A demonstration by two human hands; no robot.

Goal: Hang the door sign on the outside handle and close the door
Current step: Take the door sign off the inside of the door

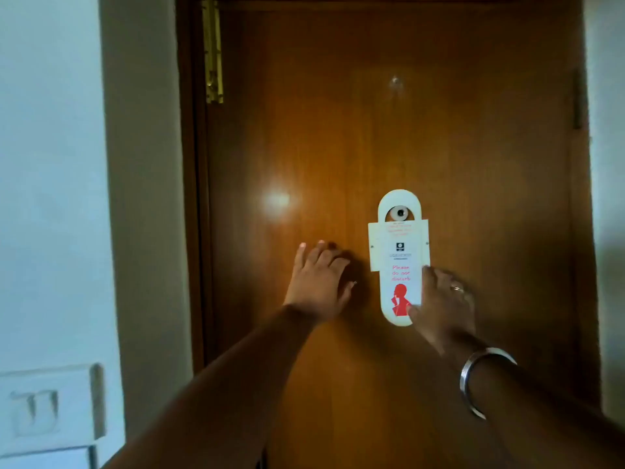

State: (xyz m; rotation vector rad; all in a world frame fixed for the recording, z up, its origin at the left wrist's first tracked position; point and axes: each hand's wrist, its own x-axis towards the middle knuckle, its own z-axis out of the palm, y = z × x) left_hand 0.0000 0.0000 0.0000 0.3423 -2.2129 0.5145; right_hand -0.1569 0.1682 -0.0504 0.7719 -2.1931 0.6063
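A white door sign with red "Please do not disturb" lettering and a red figure hangs against the brown wooden door. Its top loop sits around a small round silver fitting on the door. My right hand, with a ring and a silver bangle on the wrist, holds the sign's lower right edge, thumb on its front. My left hand lies flat on the door to the left of the sign, fingers spread, holding nothing. No door handle is visible.
A brass hinge runs down the door's upper left edge beside the dark frame. A beige wall strip and white wall lie to the left, with a white switch plate at lower left. A white wall borders the right.
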